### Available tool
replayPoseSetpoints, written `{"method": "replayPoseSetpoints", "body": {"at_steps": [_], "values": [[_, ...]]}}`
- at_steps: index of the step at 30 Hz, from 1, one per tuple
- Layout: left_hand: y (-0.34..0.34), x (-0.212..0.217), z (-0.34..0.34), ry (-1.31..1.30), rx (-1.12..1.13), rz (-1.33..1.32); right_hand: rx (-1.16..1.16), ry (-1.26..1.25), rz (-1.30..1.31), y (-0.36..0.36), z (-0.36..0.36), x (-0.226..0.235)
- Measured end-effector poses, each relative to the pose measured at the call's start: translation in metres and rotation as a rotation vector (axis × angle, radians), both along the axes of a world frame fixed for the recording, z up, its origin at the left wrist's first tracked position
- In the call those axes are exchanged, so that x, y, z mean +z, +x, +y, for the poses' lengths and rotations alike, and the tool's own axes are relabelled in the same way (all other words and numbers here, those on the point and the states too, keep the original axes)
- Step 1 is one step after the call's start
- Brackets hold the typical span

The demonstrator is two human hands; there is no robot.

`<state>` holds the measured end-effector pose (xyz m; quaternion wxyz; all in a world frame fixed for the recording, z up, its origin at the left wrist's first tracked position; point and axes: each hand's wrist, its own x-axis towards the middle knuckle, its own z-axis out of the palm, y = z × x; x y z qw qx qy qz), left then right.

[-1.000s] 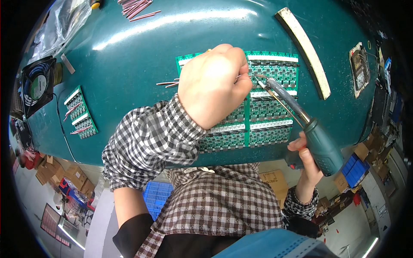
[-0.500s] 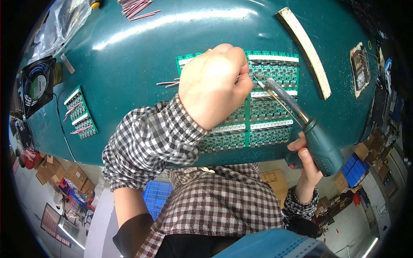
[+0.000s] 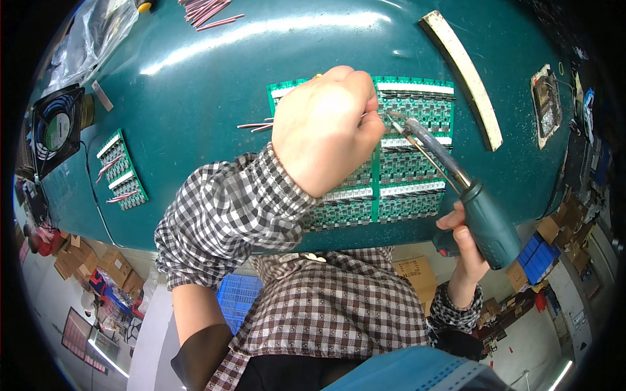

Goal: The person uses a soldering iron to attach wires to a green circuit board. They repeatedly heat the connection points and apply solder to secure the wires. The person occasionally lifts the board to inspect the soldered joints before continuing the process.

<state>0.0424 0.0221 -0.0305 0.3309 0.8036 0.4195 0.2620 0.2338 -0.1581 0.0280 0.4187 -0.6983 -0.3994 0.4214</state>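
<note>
A panel of green circuit boards [image 3: 409, 171] with white connectors and rows of small parts lies on the green work mat. Above its upper left part is my left hand [image 3: 329, 127], closed in a pinch; thin red and white wires [image 3: 255, 125] stick out past its left side. My right hand [image 3: 466, 244] grips the dark green handle of a soldering gun [image 3: 490, 225] at the panel's lower right. The gun's tip and a thin metal tube beside it reach the boards just right of my left fingertips. My left hand hides part of the panel.
A smaller circuit board [image 3: 122, 171] with wires sits at left, near a black fan [image 3: 55, 127] and a clear plastic bag [image 3: 91, 39]. Wire pieces [image 3: 203, 12] lie at the back. A curved pale strip [image 3: 464, 78] and a worn tip-cleaning tray [image 3: 546, 105] are at right.
The soldering gun and its tip have shifted very slightly to the right and down. My left hand stays nearly in place.
</note>
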Motion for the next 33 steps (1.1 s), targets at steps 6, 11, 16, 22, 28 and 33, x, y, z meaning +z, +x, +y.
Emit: {"method": "replayPoseSetpoints", "body": {"at_steps": [6, 11, 16, 22, 28, 33], "values": [[-0.0001, 0.0018, 0.0, -0.003, 0.003, 0.003, 0.004, 0.003, 0.001, 0.0013, -0.0008, -0.0003], [-0.0004, 0.0022, 0.0007, -0.008, -0.01, -0.006, 0.011, 0.007, -0.003, 0.0015, -0.0002, -0.0001], [-0.0009, 0.0015, 0.0012, -0.01, -0.014, -0.018, -0.001, -0.008, 0.011, 0.001, -0.0002, 0.0006], [-0.0009, 0.0022, 0.0015, -0.013, -0.016, -0.004, 0.014, -0.034, 0.0, 0.0017, -0.0004, 0.0003], [-0.0004, 0.0023, 0.0014, -0.005, -0.015, -0.006, 0.007, -0.045, 0.014, 0.0016, 0.0004, 0.0007], [-0.001, 0.0013, 0.0012, -0.011, -0.015, -0.005, -0.001, -0.033, 0.008, -0.0003, 0.0018, 0.0007]]}}
